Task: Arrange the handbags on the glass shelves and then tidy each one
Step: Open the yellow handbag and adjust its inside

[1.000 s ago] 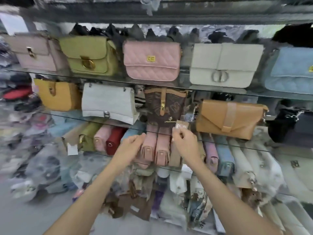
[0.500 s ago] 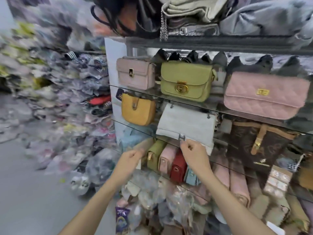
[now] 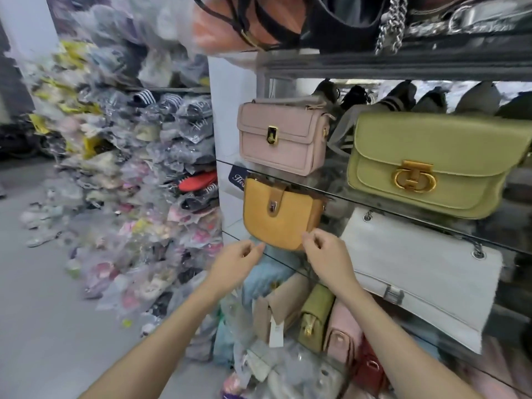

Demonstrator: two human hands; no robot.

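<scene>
We see both hands raised in front of the glass shelves, just under the mustard-yellow handbag (image 3: 280, 218). This bag stands on the second glass shelf (image 3: 290, 262), at its left end, with a brown strap and a small metal clasp on the front. Our left hand (image 3: 234, 262) is below and a little to the left of the bag; its fingers are loosely curled and hold nothing, and the fingertips come close to the bottom edge of the bag, but we cannot tell if they touch it. Our right hand (image 3: 326, 256) is at the lower right corner of the bag, with thumb and forefinger drawn close together; whether they pinch the bag's edge or only come near it, we cannot tell. On the upper glass shelf (image 3: 331, 188) stands a pale pink handbag (image 3: 283, 136) with a gold lock, directly above the yellow one, and to its right a green handbag (image 3: 431, 165) with a big round gold buckle. Beside the yellow bag, on the right, a white quilted handbag (image 3: 417, 272) with a chain leans on the second shelf. Under it, small bags in tan, olive, pink and red stand side by side in a row (image 3: 325, 326). To the left of the shelves there is a big pile of goods in plastic wrapping (image 3: 129, 182), blurred.
</scene>
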